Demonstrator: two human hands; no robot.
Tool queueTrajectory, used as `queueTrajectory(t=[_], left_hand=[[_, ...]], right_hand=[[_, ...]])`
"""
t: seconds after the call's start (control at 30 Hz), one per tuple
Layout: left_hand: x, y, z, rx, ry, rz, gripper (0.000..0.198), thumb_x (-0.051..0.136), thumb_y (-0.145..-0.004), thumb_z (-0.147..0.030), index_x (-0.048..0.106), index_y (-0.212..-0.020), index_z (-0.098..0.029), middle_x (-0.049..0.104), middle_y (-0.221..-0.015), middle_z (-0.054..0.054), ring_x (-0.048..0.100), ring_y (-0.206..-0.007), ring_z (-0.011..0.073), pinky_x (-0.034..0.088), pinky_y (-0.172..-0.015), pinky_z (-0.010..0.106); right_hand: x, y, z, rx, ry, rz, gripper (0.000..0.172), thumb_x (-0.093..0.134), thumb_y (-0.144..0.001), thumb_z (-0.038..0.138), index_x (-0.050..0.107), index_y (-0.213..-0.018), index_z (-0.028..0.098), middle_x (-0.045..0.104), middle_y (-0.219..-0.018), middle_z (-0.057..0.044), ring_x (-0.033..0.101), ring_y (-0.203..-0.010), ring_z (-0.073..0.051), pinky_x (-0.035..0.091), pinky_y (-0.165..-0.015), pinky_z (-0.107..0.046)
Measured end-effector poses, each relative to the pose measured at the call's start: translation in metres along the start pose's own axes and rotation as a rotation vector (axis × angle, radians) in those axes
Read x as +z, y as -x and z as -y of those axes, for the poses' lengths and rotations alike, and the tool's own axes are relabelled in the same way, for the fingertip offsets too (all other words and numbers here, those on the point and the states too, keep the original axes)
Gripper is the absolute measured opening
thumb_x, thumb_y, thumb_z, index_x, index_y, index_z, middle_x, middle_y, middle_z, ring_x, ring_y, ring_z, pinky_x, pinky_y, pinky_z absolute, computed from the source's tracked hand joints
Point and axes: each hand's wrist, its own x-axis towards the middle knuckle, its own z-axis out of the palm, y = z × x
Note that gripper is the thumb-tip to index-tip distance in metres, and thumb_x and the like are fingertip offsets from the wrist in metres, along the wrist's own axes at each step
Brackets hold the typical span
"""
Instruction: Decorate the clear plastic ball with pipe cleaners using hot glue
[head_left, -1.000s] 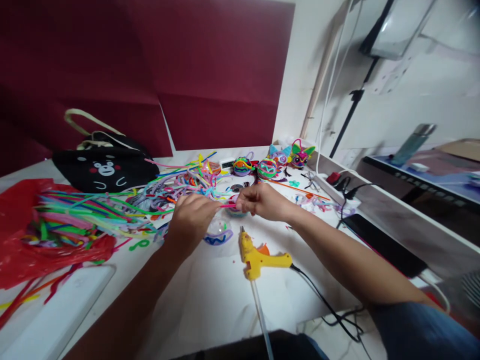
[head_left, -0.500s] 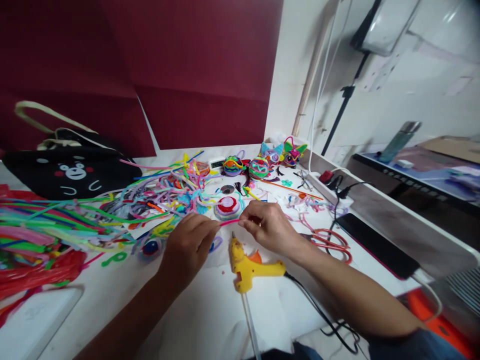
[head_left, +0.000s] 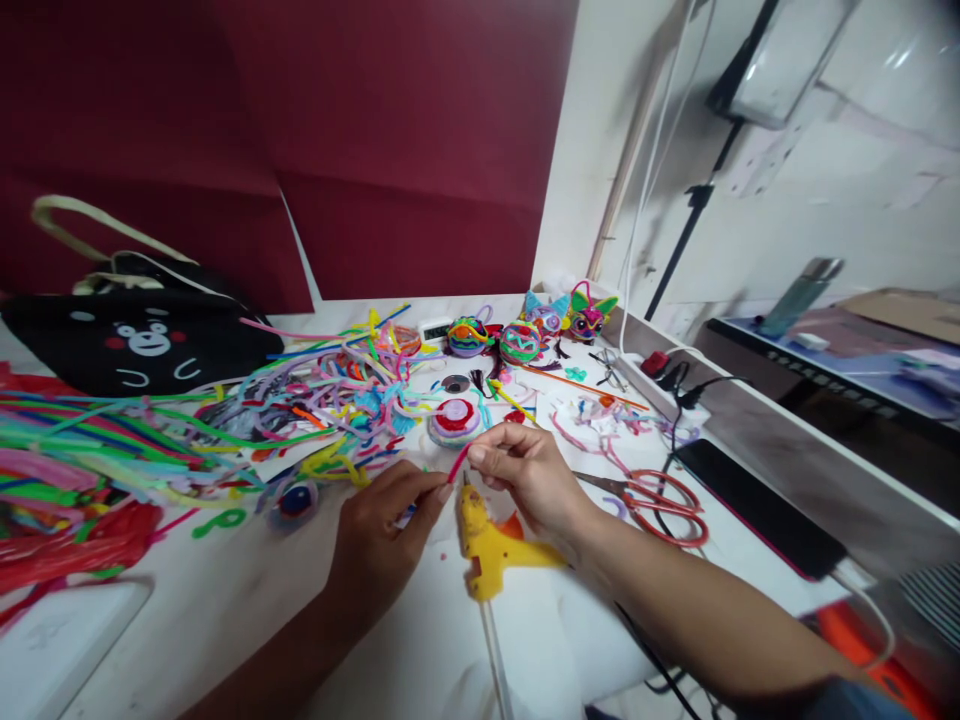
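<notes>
A short pink-red pipe cleaner (head_left: 458, 464) stretches between my two hands, slightly bent. My left hand (head_left: 397, 510) pinches its lower end between thumb and finger. At the upper end, my right hand (head_left: 525, 470) grips it with thumb and forefinger. Just beneath the hands lies a yellow hot glue gun (head_left: 491, 545), nozzle pointing away from me, with a clear glue stick (head_left: 495, 655) sticking out of its back. Behind the hands sits a round coiled pipe-cleaner piece (head_left: 455, 420) with a red and pink centre.
Loose pipe cleaners (head_left: 112, 440) heap up on the left, before a black bag (head_left: 142, 345). Several decorated balls (head_left: 519, 342) stand at the back. Orange-handled scissors (head_left: 664, 505), a phone (head_left: 757, 508) and a power strip (head_left: 660, 388) lie right. A round eye-like piece (head_left: 292, 503) is left of my hands.
The pipe cleaner went from nearly level and straight to slanted and bent. My right hand now sits higher than my left fingertips, and both hands are closer together.
</notes>
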Motion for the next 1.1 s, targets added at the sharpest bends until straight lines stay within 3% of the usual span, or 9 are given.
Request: queueTrajectory(t=[0.1, 0.2, 0.27, 0.4, 0.5, 0.6, 0.7, 0.93, 1.1], left_hand=[[-0.002, -0.001, 0.007, 0.09, -0.101, -0.033, 0.008, 0.06, -0.088, -0.014, 0.068, -0.089, -0.017, 0.065, -0.076, 0.001, 0.061, -0.068, 0.0115, 0.048, -0.064, 0.021], [-0.005, -0.002, 0.014, 0.221, -0.213, -0.047, 0.011, 0.058, -0.089, -0.013, 0.067, -0.094, -0.017, 0.066, -0.079, 0.003, 0.062, -0.073, 0.0141, 0.051, -0.07, 0.025], [-0.007, -0.002, 0.016, 0.308, -0.275, -0.032, 0.012, 0.057, -0.089, -0.012, 0.067, -0.094, -0.016, 0.066, -0.079, 0.004, 0.062, -0.074, 0.016, 0.051, -0.07, 0.027], [-0.006, -0.002, 0.018, 0.416, -0.372, 0.0, 0.014, 0.057, -0.088, -0.01, 0.066, -0.095, -0.016, 0.066, -0.079, 0.006, 0.062, -0.074, 0.0182, 0.052, -0.069, 0.03], [-0.003, 0.0, 0.018, 0.434, -0.393, 0.005, 0.014, 0.057, -0.087, -0.009, 0.066, -0.095, -0.016, 0.066, -0.077, 0.006, 0.062, -0.072, 0.0183, 0.051, -0.068, 0.03], [-0.002, 0.001, 0.017, 0.372, -0.354, 0.009, 0.011, 0.058, -0.088, -0.011, 0.067, -0.092, -0.015, 0.065, -0.075, 0.005, 0.062, -0.072, 0.0174, 0.051, -0.069, 0.029], [-0.002, 0.001, 0.014, 0.214, -0.25, -0.024, 0.009, 0.059, -0.088, -0.014, 0.068, -0.09, -0.015, 0.066, -0.078, 0.004, 0.064, -0.074, 0.0151, 0.051, -0.071, 0.026], [0.0, 0.001, 0.004, -0.149, 0.009, -0.032, 0.011, 0.062, -0.086, -0.024, 0.07, -0.08, -0.019, 0.068, -0.075, 0.001, 0.063, -0.066, 0.0128, 0.048, -0.057, 0.022], [0.006, 0.006, 0.0, -0.187, 0.067, -0.02, 0.012, 0.062, -0.086, -0.024, 0.069, -0.079, -0.019, 0.066, -0.073, 0.001, 0.061, -0.063, 0.0125, 0.046, -0.054, 0.022]], right_hand=[[-0.008, -0.003, 0.006, -0.089, 0.233, 0.096, 0.02, 0.075, -0.07, 0.034, 0.067, -0.072, 0.016, 0.055, -0.058, 0.003, 0.043, -0.05, -0.009, 0.033, -0.05, -0.022], [-0.018, -0.004, 0.015, -0.35, 0.663, 0.196, 0.008, 0.064, -0.078, 0.019, 0.066, -0.071, 0.016, 0.06, -0.067, 0.0, 0.052, -0.062, -0.012, 0.038, -0.059, -0.024], [-0.022, -0.002, 0.02, -0.482, 0.935, 0.254, 0.01, 0.06, -0.077, 0.009, 0.066, -0.073, 0.016, 0.063, -0.074, -0.002, 0.055, -0.07, -0.013, 0.04, -0.065, -0.025], [-0.023, 0.005, 0.022, -0.538, 1.297, 0.344, 0.01, 0.059, -0.079, 0.011, 0.066, -0.077, 0.016, 0.063, -0.08, -0.005, 0.057, -0.075, -0.016, 0.04, -0.066, -0.026], [-0.021, 0.008, 0.022, -0.555, 1.412, 0.362, 0.011, 0.056, -0.082, 0.013, 0.065, -0.076, 0.015, 0.062, -0.079, -0.006, 0.056, -0.075, -0.017, 0.039, -0.064, -0.027], [-0.019, 0.008, 0.021, -0.56, 1.285, 0.322, 0.012, 0.055, -0.08, 0.009, 0.064, -0.075, 0.014, 0.061, -0.075, -0.005, 0.054, -0.071, -0.015, 0.038, -0.063, -0.025], [-0.018, 0.006, 0.018, -0.519, 1.014, 0.24, 0.011, 0.056, -0.077, 0.007, 0.062, -0.071, 0.015, 0.059, -0.069, -0.001, 0.051, -0.064, -0.012, 0.037, -0.06, -0.023], [-0.003, 0.005, 0.003, -0.187, 0.331, 0.02, 0.015, 0.067, -0.071, 0.03, 0.062, -0.068, 0.016, 0.05, -0.053, 0.004, 0.041, -0.048, -0.009, 0.031, -0.047, -0.022], [0.007, 0.008, -0.004, -0.067, 0.123, -0.079, 0.023, 0.074, -0.065, 0.037, 0.064, -0.067, 0.016, 0.052, -0.052, 0.004, 0.04, -0.047, -0.008, 0.033, -0.048, -0.023]])
